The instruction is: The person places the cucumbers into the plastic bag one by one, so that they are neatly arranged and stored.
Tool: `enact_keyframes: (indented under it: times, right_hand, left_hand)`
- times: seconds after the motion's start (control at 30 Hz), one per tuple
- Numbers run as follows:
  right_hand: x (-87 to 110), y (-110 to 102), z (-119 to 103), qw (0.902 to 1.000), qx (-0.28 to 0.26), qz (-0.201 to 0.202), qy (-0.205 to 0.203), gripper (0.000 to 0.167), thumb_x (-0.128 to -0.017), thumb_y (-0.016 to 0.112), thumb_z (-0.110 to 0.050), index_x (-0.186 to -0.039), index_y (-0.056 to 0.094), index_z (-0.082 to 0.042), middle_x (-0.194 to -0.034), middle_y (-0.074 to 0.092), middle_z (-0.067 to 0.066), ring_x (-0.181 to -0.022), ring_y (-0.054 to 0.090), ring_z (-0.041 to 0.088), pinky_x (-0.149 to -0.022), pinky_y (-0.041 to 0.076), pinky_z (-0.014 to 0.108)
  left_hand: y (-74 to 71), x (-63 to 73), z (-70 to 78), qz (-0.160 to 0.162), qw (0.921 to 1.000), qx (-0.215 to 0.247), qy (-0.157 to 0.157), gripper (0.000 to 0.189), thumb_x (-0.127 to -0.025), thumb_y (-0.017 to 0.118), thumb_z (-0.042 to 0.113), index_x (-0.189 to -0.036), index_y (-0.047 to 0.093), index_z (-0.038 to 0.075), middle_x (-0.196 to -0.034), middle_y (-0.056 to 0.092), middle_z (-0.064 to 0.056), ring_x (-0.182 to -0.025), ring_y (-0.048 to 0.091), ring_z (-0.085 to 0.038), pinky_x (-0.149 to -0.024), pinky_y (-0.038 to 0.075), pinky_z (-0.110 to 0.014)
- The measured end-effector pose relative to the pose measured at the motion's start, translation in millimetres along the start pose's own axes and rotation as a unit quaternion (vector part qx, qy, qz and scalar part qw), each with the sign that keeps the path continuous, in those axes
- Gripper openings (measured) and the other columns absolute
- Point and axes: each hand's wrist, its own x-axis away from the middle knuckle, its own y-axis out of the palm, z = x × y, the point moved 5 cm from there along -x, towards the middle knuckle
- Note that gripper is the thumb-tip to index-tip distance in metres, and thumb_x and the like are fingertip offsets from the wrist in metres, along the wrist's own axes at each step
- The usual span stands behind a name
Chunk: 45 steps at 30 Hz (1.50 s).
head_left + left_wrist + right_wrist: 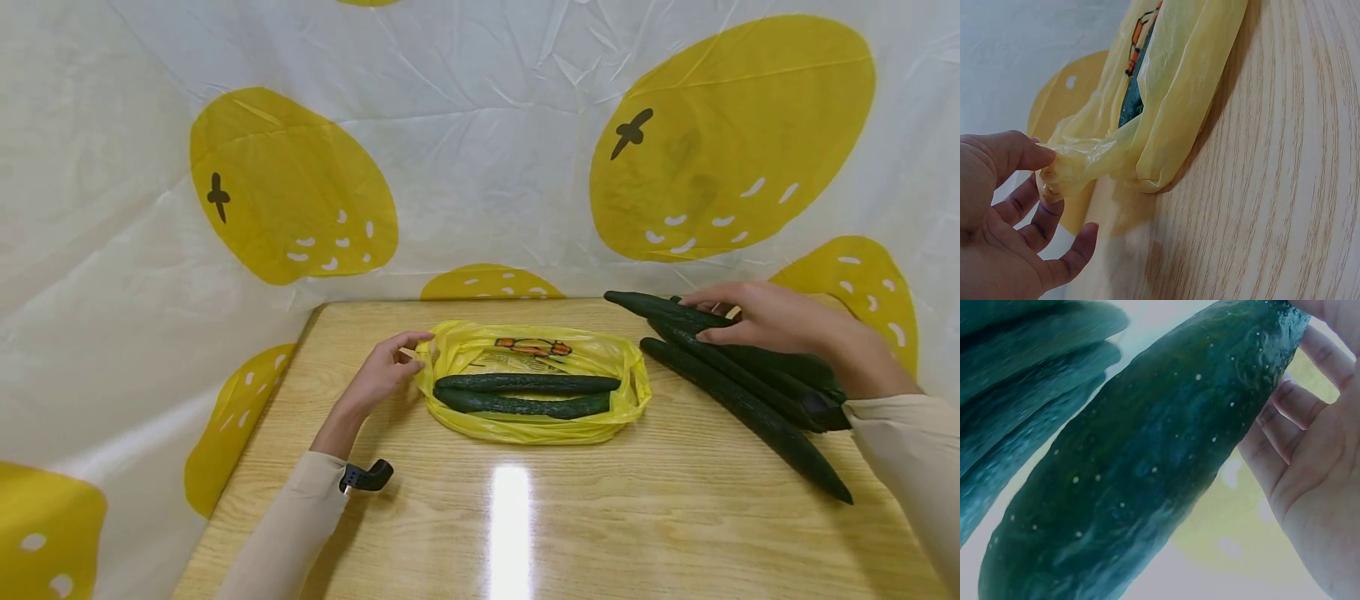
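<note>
A yellow plastic bag [517, 432] lies on its side on the table, its mouth facing up. Inside it two dark green cucumbers [528, 383] lie side by side. My left hand [381, 373] pinches the bag's left end between thumb and fingers, as the left wrist view shows at the gathered plastic [1079, 159]. At the right, my right hand [780, 321] grips a cucumber [1141, 444] by one end, thumb on one side and fingers on the other. More cucumbers [750, 412] lie beside and under it, partly hidden by the hand.
The wooden table [600, 517] has its far edge against a pale sheet [480, 192] printed with yellow fruit. That sheet also hangs along the left side. A black strap piece [367, 476] sticks out from the left wrist.
</note>
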Motion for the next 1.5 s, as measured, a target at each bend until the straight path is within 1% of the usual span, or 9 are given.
enact_keyframes:
  times: [0.17, 0.33, 0.47, 0.57, 0.7, 0.83, 1.03, 1.27, 1.5]
  right_hand:
    - [-8.6, -4, -14, 0.9999, -0.005, 0.004, -0.011, 0.055, -0.093, 0.075, -0.031, -0.141, 0.059, -0.009, -0.126, 0.068, 0.008, -0.108, 0.067, 0.026, -0.082, 0.057, 0.042]
    - [-16.4, -7, -27, 0.9996, -0.004, 0.015, -0.024, 0.053, -0.093, 0.076, -0.03, -0.141, 0.061, -0.013, -0.125, 0.069, 0.006, -0.109, 0.067, 0.025, -0.084, 0.056, 0.046]
    - [-22.3, -9, -37, 0.9992, -0.004, 0.02, -0.033, 0.053, -0.092, 0.076, -0.03, -0.141, 0.061, -0.014, -0.125, 0.069, 0.005, -0.111, 0.066, 0.026, -0.086, 0.055, 0.049]
    - [-26.7, -10, -44, 0.9989, 0.0, 0.024, -0.041, 0.051, -0.092, 0.076, -0.029, -0.14, 0.062, -0.015, -0.125, 0.07, 0.004, -0.11, 0.066, 0.023, -0.086, 0.056, 0.047]
    - [-33.4, -11, -53, 0.9976, 0.005, 0.034, -0.061, 0.048, -0.092, 0.076, -0.027, -0.138, 0.064, -0.016, -0.125, 0.069, 0.0, -0.105, 0.066, 0.017, -0.084, 0.056, 0.042]
    - [-39.4, -11, -61, 0.9963, 0.005, 0.041, -0.075, 0.046, -0.093, 0.076, -0.029, -0.136, 0.065, -0.019, -0.126, 0.069, -0.003, -0.103, 0.066, 0.014, -0.082, 0.055, 0.04]
    - [-46.5, -8, -71, 0.9954, -0.008, 0.031, -0.09, 0.047, -0.094, 0.074, -0.031, -0.137, 0.064, -0.018, -0.129, 0.067, -0.002, -0.103, 0.067, 0.015, -0.084, 0.057, 0.041]
    - [-57.1, -4, -83, 0.9941, -0.008, 0.018, -0.107, 0.047, -0.095, 0.073, -0.032, -0.139, 0.063, -0.019, -0.127, 0.067, -0.002, -0.104, 0.065, 0.016, -0.084, 0.057, 0.041]
    - [-67.2, 0, -97, 0.9904, -0.017, 0.011, -0.136, 0.047, -0.096, 0.072, -0.031, -0.14, 0.063, -0.018, -0.125, 0.068, -0.001, -0.104, 0.065, 0.018, -0.084, 0.057, 0.042]
  left_hand:
    - [0.5, 0.6, 0.1, -0.001, 1.0, 0.004, -0.001, 0.044, -0.099, 0.062, 0.002, -0.14, 0.061, 0.014, -0.126, 0.051, -0.015, -0.091, 0.055, -0.026, -0.064, 0.045, -0.029]
    - [1.1, 0.3, 0.3, -0.004, 0.9999, 0.009, 0.001, 0.045, -0.099, 0.062, 0.001, -0.142, 0.059, 0.011, -0.127, 0.049, -0.019, -0.093, 0.054, -0.027, -0.069, 0.047, -0.034]
    - [1.0, 0.1, 1.1, -0.005, 0.9999, 0.011, 0.0, 0.045, -0.099, 0.062, 0.002, -0.142, 0.059, 0.01, -0.128, 0.049, -0.02, -0.095, 0.055, -0.03, -0.07, 0.047, -0.036]
    - [0.9, 0.3, 2.0, -0.005, 0.9999, 0.009, -0.002, 0.044, -0.099, 0.062, 0.002, -0.142, 0.059, 0.011, -0.129, 0.048, -0.019, -0.095, 0.055, -0.03, -0.072, 0.048, -0.038]
    - [1.0, 1.2, 3.5, -0.005, 1.0, 0.004, -0.006, 0.044, -0.099, 0.062, 0.002, -0.142, 0.06, 0.013, -0.128, 0.049, -0.017, -0.095, 0.055, -0.028, -0.074, 0.049, -0.042]
    - [1.5, 1.7, 4.1, -0.005, 0.9999, 0.004, -0.009, 0.044, -0.099, 0.062, 0.003, -0.142, 0.06, 0.015, -0.128, 0.049, -0.015, -0.096, 0.055, -0.028, -0.075, 0.049, -0.046]
    - [2.5, 0.6, 4.1, -0.008, 0.9999, 0.003, -0.008, 0.044, -0.1, 0.062, 0.003, -0.142, 0.06, 0.015, -0.13, 0.048, -0.015, -0.095, 0.055, -0.029, -0.074, 0.049, -0.048]
    - [3.6, 0.6, 6.9, -0.008, 0.9999, 0.003, -0.006, 0.044, -0.1, 0.061, 0.004, -0.142, 0.06, 0.015, -0.13, 0.048, -0.015, -0.096, 0.055, -0.028, -0.08, 0.05, -0.051]
    - [3.9, 0.0, 4.9, -0.009, 0.9999, 0.006, -0.002, 0.044, -0.1, 0.061, 0.004, -0.142, 0.06, 0.016, -0.13, 0.048, -0.016, -0.096, 0.055, -0.029, -0.082, 0.051, -0.052]
